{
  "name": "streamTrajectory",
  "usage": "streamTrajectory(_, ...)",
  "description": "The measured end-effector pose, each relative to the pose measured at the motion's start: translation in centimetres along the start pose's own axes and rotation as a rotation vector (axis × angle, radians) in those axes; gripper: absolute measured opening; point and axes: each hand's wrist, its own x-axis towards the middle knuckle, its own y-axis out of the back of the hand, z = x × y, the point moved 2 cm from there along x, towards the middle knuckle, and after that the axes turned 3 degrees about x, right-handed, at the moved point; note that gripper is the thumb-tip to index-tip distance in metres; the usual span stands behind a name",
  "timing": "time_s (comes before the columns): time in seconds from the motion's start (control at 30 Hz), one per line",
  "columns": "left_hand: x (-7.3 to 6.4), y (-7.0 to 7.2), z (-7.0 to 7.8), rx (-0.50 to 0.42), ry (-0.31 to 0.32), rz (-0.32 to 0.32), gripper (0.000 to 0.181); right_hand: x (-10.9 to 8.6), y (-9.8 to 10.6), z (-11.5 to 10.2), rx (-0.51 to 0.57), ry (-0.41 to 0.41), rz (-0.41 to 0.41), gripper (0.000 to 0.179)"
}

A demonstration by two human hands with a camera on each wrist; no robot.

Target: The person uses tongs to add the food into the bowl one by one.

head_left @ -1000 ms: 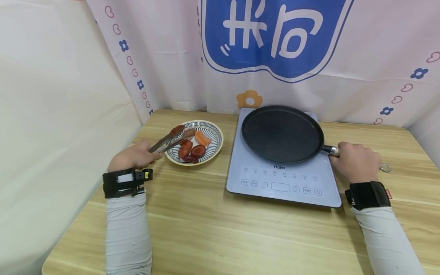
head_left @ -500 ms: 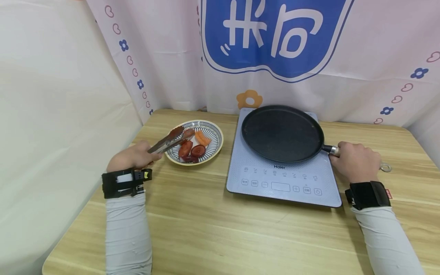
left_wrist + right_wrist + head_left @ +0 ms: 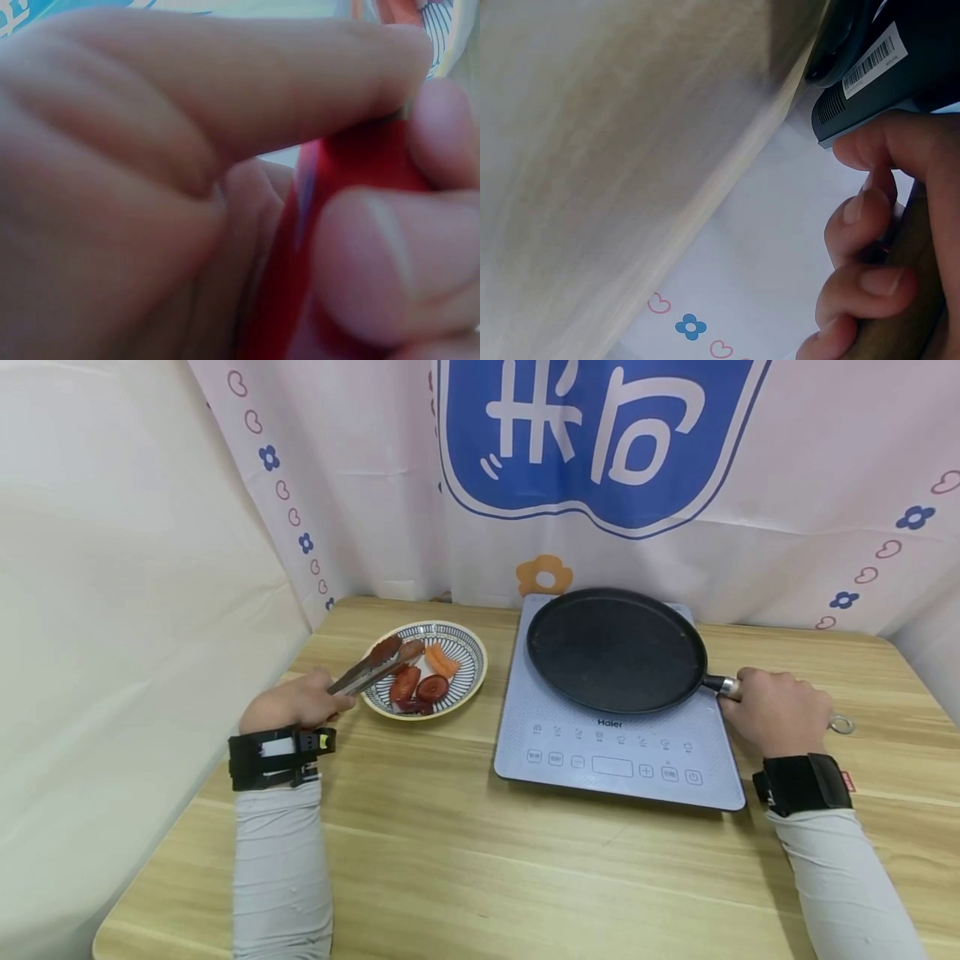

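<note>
My left hand (image 3: pixel 292 702) grips metal tongs (image 3: pixel 358 677), their reddish tips reaching over a patterned plate (image 3: pixel 476 675). The left wrist view shows fingers curled round a red handle (image 3: pixel 360 161). On the plate lie a reddish sausage-like piece (image 3: pixel 405 684), a round dark-red slice (image 3: pixel 432 687) and an orange piece (image 3: pixel 442 662). The tong tips are slightly apart, left of the orange piece. With my right hand (image 3: pixel 776 714) I hold the handle of a flat black pan (image 3: pixel 615 652). That handle (image 3: pixel 900 307) looks brown in the right wrist view, with fingers wrapped round it.
The pan rests on a pale induction cooker (image 3: pixel 611 789) with a touch panel along its front. A wooden table (image 3: pixel 480 877) carries everything. Behind it hangs a printed curtain (image 3: pixel 375 485), and a plain cloth (image 3: pixel 135 568) closes the left side.
My left hand and the tongs have shifted very slightly, dipping left and then back right. The right hand, pan, plate and food have kept their places.
</note>
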Motion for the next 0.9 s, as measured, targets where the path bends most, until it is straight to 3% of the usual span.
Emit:
streamTrajectory(0.63, -0.45, 0.44, -0.70, 0.046, 0.032, 0.009, 0.034, 0.11, 0.01, 0.02, -0.003, 0.007, 0.010, 0.027)
streamTrajectory(0.9, 0.16, 0.08, -0.47, 0.050, -0.015, 0.012, 0.028, 0.11, -0.03, 0.08, -0.004, 0.010, 0.018, 0.029)
